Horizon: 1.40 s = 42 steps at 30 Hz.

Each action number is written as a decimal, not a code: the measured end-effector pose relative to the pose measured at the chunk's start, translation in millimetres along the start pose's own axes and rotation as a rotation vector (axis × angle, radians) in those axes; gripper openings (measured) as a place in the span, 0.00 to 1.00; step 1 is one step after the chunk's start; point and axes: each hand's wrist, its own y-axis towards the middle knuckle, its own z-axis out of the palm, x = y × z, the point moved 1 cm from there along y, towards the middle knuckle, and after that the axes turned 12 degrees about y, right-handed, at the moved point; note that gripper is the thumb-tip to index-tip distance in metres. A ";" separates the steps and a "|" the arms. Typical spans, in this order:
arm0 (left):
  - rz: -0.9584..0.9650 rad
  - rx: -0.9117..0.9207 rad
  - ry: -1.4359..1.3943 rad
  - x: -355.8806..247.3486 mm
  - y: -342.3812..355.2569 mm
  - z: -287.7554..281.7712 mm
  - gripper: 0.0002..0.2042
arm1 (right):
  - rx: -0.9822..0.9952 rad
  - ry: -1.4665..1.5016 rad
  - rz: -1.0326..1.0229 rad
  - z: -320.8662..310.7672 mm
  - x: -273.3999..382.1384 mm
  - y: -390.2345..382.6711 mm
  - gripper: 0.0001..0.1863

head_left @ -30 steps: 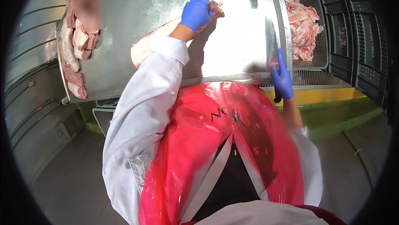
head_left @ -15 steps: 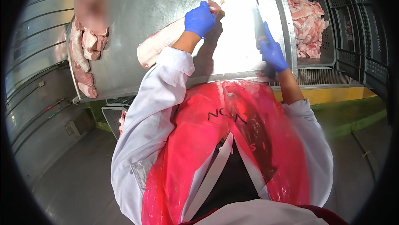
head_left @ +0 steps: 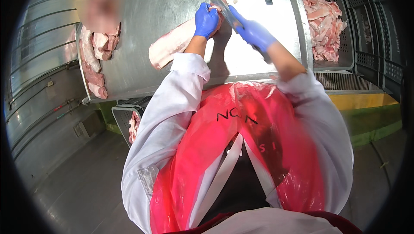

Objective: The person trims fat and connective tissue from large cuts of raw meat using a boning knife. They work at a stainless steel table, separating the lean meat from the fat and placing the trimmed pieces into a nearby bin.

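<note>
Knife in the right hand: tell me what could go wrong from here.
The blade of the knife is very close to the left hand, so a slip by the right hand could cut through its thin blue glove.

The long piece of meat lies on a smooth metal table, held near one end only, so it might slide or twist under the blade.

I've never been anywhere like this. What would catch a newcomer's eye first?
Probably the bright red apron at lower middle. Just above it, two blue-gloved hands: the left hand grips the upper right end of a long, pale piece of meat on a metal table, while the right hand holds a knife, its blade over that end. At right, pink meat strips are heaped in a dark bin.
</note>
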 end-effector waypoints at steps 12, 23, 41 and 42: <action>-0.341 0.091 -0.384 -25.2 7.7 -22.9 0.10 | 0.194 0.167 0.144 10.8 17.7 4.0 0.36; 0.296 -0.628 0.104 -16.4 -10.9 15.4 0.10 | 0.130 0.285 0.324 78.4 -29.8 34.3 0.32; 0.127 -0.668 -0.292 -43.5 -36.1 5.8 0.04 | 0.218 0.593 0.111 139.2 -37.9 60.4 0.19; 0.131 -0.725 -0.367 -45.7 -31.0 0.8 0.04 | -0.046 0.345 0.058 152.8 -27.6 54.6 0.20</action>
